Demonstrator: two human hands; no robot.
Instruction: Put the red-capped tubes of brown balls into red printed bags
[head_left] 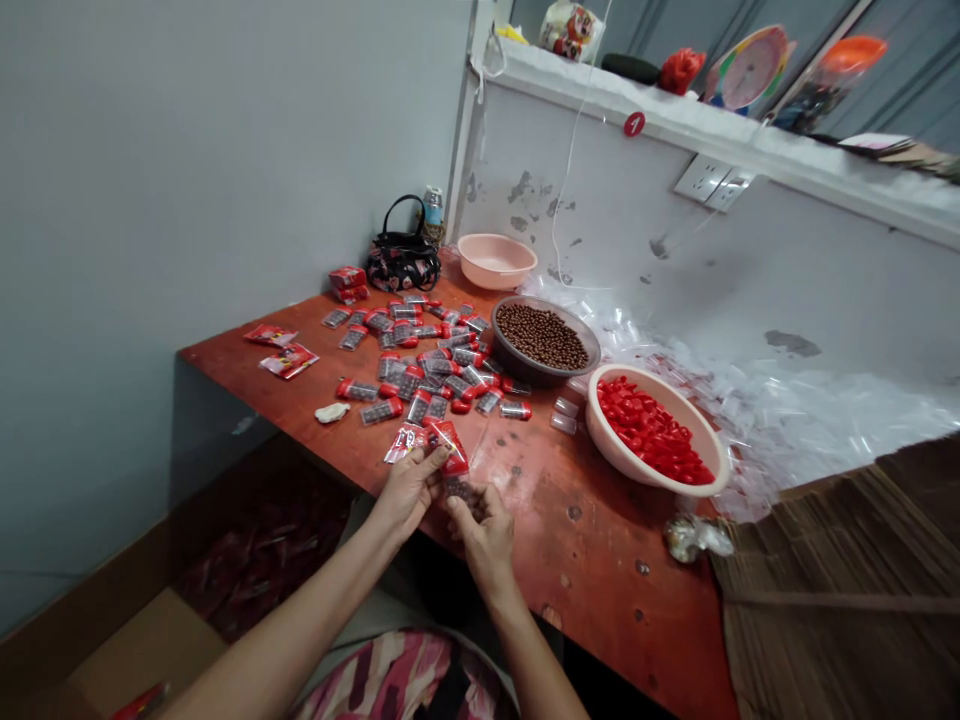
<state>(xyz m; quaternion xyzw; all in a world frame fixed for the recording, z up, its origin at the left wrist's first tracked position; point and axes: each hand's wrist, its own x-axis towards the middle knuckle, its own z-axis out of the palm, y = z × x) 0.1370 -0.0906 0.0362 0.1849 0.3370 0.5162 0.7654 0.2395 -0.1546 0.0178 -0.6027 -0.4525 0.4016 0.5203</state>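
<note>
My left hand (pixel 409 490) and my right hand (pixel 484 530) meet at the table's front edge, both pinching a small red-capped clear tube (pixel 456 470) with dark beads inside. My fingers hide part of it. A red printed paper packet (pixel 403 443) lies just beyond my left fingertips. Several filled tubes with red caps (pixel 409 375) lie scattered across the red-brown tabletop (pixel 570 520). Behind them stand a dark bowl of brown beads (pixel 541 337) and a pale pink bowl of red caps (pixel 652 430).
An empty-looking pink basin (pixel 496 260), a black handbag (pixel 403 260) and stacked red packets (pixel 348 284) stand along the back. Loose clear tubes (pixel 780 420) pile up at the right. An open cardboard box (pixel 142 650) sits below the left edge.
</note>
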